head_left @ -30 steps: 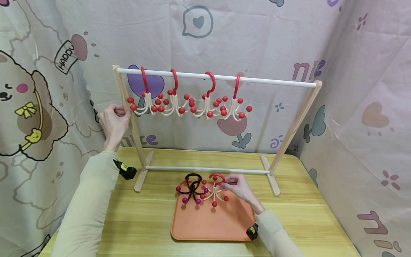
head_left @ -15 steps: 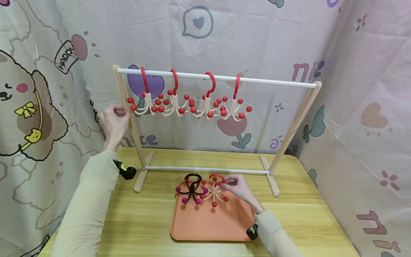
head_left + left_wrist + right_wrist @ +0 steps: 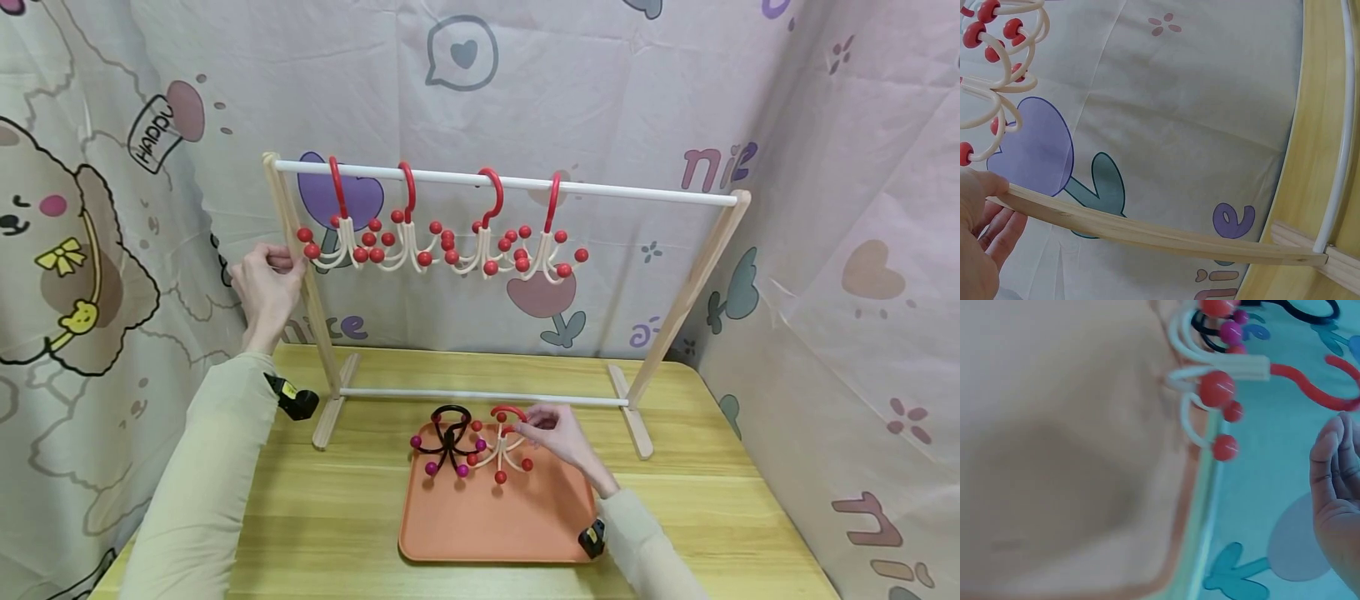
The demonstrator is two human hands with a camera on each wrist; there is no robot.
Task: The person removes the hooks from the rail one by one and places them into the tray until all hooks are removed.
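On the left, my left hand [image 3: 266, 287] grips the upright wooden post [image 3: 315, 321] of a rack between thumb and fingers. The left wrist view has the same hand [image 3: 991, 228] around the post [image 3: 1147, 232]. At the tray's far edge, my right hand [image 3: 561, 435] pinches the red hook of a cream octopus-shaped hanger [image 3: 501, 450] with red ball ends. In the right wrist view its fingertips meet the bend of the red hook [image 3: 1310, 389]. Beside it, on the orange tray [image 3: 495, 525], lies a black octopus hanger [image 3: 450, 443] with magenta balls.
Several red-hooked cream hangers [image 3: 485, 243] hang from the rack's white top bar [image 3: 645, 192], mostly towards its left half. A white lower bar [image 3: 480, 395] joins the wooden feet [image 3: 633, 417] on the wooden table [image 3: 322, 517]. Patterned curtains [image 3: 465, 108] surround the table.
The red hook under my right fingers has tipped very slightly to the right, with the hand shifting a little. My left hand stays on the post.
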